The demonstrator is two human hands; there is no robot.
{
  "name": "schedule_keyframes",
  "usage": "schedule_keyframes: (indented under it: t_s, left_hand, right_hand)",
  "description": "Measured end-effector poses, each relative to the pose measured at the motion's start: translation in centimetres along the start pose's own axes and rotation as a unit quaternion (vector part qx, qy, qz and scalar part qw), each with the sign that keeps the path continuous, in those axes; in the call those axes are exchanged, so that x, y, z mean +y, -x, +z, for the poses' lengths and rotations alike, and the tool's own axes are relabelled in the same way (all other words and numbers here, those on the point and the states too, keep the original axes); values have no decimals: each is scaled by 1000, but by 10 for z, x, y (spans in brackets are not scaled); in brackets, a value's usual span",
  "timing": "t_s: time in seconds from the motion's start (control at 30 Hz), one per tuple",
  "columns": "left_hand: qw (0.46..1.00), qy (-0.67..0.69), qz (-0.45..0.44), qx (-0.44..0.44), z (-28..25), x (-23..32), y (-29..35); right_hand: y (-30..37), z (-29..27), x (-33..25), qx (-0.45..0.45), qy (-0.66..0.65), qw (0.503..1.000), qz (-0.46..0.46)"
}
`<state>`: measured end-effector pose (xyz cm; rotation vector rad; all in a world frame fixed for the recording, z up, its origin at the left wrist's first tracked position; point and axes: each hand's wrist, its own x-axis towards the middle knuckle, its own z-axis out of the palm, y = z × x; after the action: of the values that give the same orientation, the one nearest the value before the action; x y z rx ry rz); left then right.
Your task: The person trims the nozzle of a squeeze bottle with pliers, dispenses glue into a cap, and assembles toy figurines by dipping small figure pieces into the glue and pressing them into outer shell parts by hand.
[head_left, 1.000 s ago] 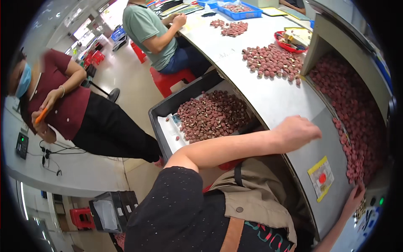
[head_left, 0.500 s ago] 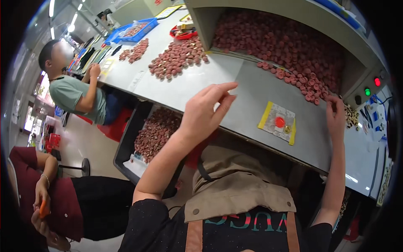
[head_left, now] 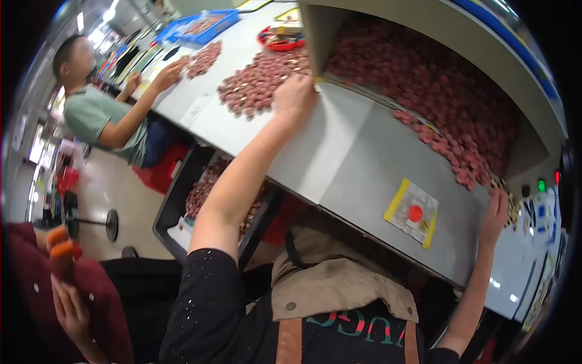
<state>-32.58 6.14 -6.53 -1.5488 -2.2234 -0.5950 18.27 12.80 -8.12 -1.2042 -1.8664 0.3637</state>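
Note:
My left hand (head_left: 296, 98) is at the lower left corner of a grey cabinet (head_left: 316, 36), beside a heap of small round pink pieces (head_left: 254, 85). Its fingers are curled in, and what they hold, if anything, is hidden. My right hand (head_left: 496, 212) rests on the right side of the grey worktop (head_left: 345, 200), fingers extended and close together by the end of a row of pink pieces (head_left: 451, 151). Between my hands lies a clear bag with yellow edges (head_left: 397, 203) and a round red spot (head_left: 415, 213).
Pink pieces (head_left: 418, 85) fill the cabinet's opening. A black bin (head_left: 162, 221) of pieces stands below the table's left edge. Farther left are a red dish (head_left: 280, 45), a blue tray (head_left: 227, 24), a seated person in green (head_left: 103, 115) and a person in dark red (head_left: 97, 285) holding something orange.
My left hand has moved forward to the cabinet's corner, its fingers now curled. My right hand stays by the row's end. The view has tilted, and the seated person's arm has reached toward the pieces.

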Motion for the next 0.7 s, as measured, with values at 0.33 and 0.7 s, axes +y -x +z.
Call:
schedule_keyframes:
  t_s: [0.33, 0.7]
  left_hand:
    - [882, 467, 0, 54, -46, 39, 65]
    - [582, 774, -192, -156, -114, 72, 132]
  right_hand:
    - [-13, -24, 87, 3, 79, 990, -120]
    - [6, -34, -73, 94, -210, 966, 118]
